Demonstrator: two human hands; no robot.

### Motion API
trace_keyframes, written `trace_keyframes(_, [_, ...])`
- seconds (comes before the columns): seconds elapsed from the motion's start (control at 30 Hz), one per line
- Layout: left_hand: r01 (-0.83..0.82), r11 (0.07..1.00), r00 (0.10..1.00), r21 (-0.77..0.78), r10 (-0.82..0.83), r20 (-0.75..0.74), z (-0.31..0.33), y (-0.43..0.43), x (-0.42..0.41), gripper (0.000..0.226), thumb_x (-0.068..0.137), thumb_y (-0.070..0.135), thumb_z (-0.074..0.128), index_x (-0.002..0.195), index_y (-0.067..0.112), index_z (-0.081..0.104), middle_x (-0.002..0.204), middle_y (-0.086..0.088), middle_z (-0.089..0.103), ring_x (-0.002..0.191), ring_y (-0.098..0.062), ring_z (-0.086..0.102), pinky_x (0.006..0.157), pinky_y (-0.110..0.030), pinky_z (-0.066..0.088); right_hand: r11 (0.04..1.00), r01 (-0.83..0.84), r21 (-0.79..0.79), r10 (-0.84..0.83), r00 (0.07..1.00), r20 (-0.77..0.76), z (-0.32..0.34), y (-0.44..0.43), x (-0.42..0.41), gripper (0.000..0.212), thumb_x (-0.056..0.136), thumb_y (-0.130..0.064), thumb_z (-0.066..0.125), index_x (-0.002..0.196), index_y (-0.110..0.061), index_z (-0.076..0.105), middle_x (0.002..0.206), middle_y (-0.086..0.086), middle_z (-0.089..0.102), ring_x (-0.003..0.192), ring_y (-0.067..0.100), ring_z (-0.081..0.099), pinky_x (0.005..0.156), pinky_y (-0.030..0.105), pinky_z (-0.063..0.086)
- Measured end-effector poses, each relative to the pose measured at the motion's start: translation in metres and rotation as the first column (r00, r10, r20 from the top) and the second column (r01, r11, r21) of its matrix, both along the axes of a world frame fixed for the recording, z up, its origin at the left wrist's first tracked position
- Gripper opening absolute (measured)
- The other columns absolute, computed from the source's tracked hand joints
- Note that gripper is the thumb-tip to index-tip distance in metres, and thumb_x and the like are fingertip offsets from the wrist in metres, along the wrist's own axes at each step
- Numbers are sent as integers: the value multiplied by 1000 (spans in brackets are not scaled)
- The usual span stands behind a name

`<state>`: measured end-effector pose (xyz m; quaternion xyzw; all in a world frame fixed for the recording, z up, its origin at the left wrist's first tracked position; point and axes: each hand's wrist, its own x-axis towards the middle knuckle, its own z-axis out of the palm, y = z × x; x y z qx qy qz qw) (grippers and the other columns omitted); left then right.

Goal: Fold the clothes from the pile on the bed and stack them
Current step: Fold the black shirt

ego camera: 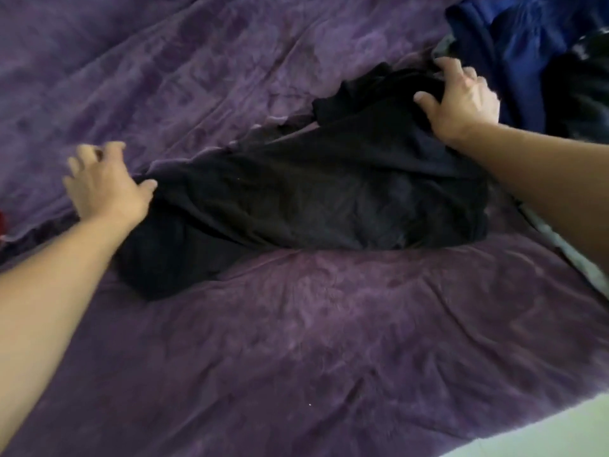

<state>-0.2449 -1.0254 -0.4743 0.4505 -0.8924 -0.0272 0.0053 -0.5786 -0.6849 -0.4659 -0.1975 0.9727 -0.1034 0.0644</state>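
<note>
The left hand [105,183] and right hand [461,100] grip the black garment [329,192] with curled fingers. Blue clothes [514,37] lie just right of it, a purple bedspread [296,341] beneath, pale floor [560,430] nearer.

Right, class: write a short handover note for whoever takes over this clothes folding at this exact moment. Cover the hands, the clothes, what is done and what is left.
Left hand: grips the near left end of the black garment.
Right hand: grips its far right end, beside the pile.
Garment: lies stretched out but crumpled on the purple bedspread, not yet folded.
Pile: blue and dark clothes at top right, unfolded.
Done: this one garment is out of the pile; no folded stack is in view.
Left: smooth and fold it, start the stack, then work through the pile.
</note>
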Motion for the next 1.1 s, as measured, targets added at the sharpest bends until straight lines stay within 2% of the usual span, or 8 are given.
trace_keyframes(0.13, [376, 926, 924, 6, -375, -73, -22, 83, -1, 51, 77, 36, 70, 121, 15, 56, 130, -20, 46, 114, -41, 44, 89, -51, 40, 997, -75, -23, 74, 997, -34, -27, 36, 38, 63, 91, -53, 47, 145, -24, 33, 149, 11, 35, 135, 35, 32, 105, 51, 30])
trace_keyframes(0.23, [574, 810, 814, 117, -580, 20, -48, 147, 27, 70, 74, 53, 68, 131, 15, 54, 143, -21, 40, 128, -40, 41, 98, -53, 37, 984, 170, -51, -165, 983, 78, -46, 83, 83, 76, 88, -60, 50, 149, -22, 23, 156, 11, 22, 143, 31, 21, 110, 52, 23])
trace_keyframes(0.37, [389, 913, 907, 123, -403, 121, -69, 149, 50, 76, 68, 21, 80, 136, 9, 49, 141, -23, 42, 124, -43, 45, 91, -55, 40, 847, 524, -89, -479, 825, 299, -65, 118, 134, 89, 79, -63, 62, 148, -22, 23, 149, 9, 38, 134, 31, 38, 106, 47, 34])
trace_keyframes(0.53, [359, 928, 927, 98, -367, 77, -58, 108, 74, 52, 63, -18, 63, 113, -2, 64, 101, -19, 60, 89, -42, 51, 57, -51, 51, 619, 693, -370, -544, 718, 434, -60, 125, 121, 47, 83, -25, 69, 127, -15, 58, 127, 9, 60, 118, 21, 56, 105, 32, 42])
trace_keyframes(0.67, [524, 846, 837, 102, -533, 120, -42, 114, 107, 53, 54, -22, 70, 104, -3, 69, 86, -14, 63, 80, -37, 54, 48, -41, 51, 650, 690, -319, -607, 724, 327, -41, 159, 141, 36, 84, -18, 67, 120, -11, 63, 117, 11, 66, 111, 24, 59, 97, 26, 39])
trace_keyframes(0.8, [572, 800, 761, 182, -600, 247, -39, 136, 113, 45, 59, 6, 71, 104, 4, 72, 93, -12, 64, 84, -36, 58, 65, -44, 50, 596, 790, -143, -681, 592, 431, -44, 191, 163, 47, 84, -23, 70, 127, -9, 57, 125, 15, 61, 118, 29, 55, 102, 35, 40])
trace_keyframes(0.97, [708, 685, 704, 175, -705, -86, -25, 188, 31, 43, 74, 24, 43, 104, 10, 70, 99, -10, 59, 89, -32, 56, 74, -42, 45, 349, 889, -296, -610, 456, 648, -45, 173, 147, 59, 71, -46, 80, 115, -10, 65, 102, -1, 67, 83, 9, 64, 60, 11, 49])
trace_keyframes(1.1, [768, 544, 632, 337, -730, -262, -24, 247, -79, 41, 88, 17, 46, 127, 17, 59, 111, -6, 57, 98, -29, 55, 81, -43, 48, 216, 949, -229, -424, 303, 853, -45, 173, 139, 41, 72, -26, 83, 105, -8, 67, 97, 7, 73, 76, 19, 71, 57, 27, 58])
